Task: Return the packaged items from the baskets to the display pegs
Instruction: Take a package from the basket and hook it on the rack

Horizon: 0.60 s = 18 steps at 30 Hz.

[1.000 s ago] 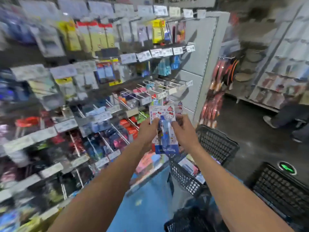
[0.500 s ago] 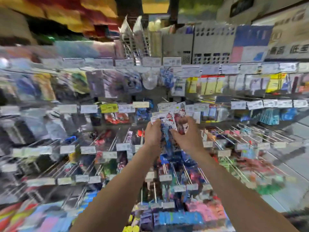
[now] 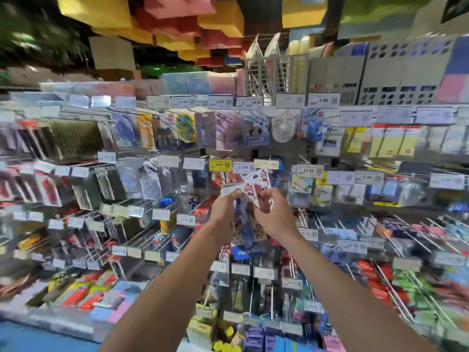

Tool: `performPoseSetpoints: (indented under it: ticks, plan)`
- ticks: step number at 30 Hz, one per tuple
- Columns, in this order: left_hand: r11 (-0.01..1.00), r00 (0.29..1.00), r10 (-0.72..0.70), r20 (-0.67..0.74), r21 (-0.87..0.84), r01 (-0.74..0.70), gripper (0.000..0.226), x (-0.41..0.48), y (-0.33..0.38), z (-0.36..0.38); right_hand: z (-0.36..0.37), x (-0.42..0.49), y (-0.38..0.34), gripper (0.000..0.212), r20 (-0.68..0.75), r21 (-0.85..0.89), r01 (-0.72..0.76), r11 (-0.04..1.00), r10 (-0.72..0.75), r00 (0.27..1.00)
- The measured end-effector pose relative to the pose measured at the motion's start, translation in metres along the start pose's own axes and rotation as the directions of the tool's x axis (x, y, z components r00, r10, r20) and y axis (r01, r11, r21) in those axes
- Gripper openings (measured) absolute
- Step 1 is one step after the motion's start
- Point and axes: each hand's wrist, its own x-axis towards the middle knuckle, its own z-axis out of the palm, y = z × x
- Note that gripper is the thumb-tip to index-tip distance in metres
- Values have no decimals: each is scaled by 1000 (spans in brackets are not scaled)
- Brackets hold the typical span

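I'm watching both bare arms reaching forward at the peg wall. The left hand (image 3: 224,212) is pinching a white carded blister pack (image 3: 250,251) near its top left edge, fingers curled round the card. This pack is showing a red-bow cat print, a blue pen-like item down the middle and a blue band at the bottom.

The right hand (image 3: 274,217) is gripping a second white card (image 3: 260,182) with the same red-bow print, thumb and fingers closed on its lower part. That card is tilting right and overlapping the first pack's top.

Both packs are hanging in the air at mid-height of the display, just in front of the peg rows. They are sitting right below a yellow price tag (image 3: 220,164) reading 9.99 and a white price tag (image 3: 243,167) reading 13.90. I can't tell if either card is touching a peg, because the frame is blurring.

Long metal display pegs (image 3: 142,237) are sticking out all over the wall, many carrying packaged stationery. Grey perforated boxes (image 3: 380,80) are standing on the top shelf at the upper right.
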Motion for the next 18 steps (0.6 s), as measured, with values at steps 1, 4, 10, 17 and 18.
performPoseSetpoints:
  ticks: [1, 4, 10, 17, 18]
  plan:
    - [999, 999, -29, 30, 17, 28, 52, 2, -2, -4, 5, 1, 5, 29, 19, 1, -1, 1000, 1, 1000]
    - [996, 998, -57, -29, 72, 59, 32, 16, -12, -16, 21, 6, 25, 32, 125, -33, -61, 998, 65, 990]
    - [989, 998, -1, -55, 144, 9, 15, 70, -25, -47, 55, 29, 59, 43, 329, -148, -240, 959, 276, 903]
    - [995, 996, -77, 33, 64, 75, 30, 144, -8, -110, 106, 71, 56, 28, 319, -30, -302, 953, 296, 900]
    - [995, 995, -96, 42, 40, 94, 33, 153, -3, -123, 111, 76, 57, 23, 313, -8, -310, 951, 297, 902]
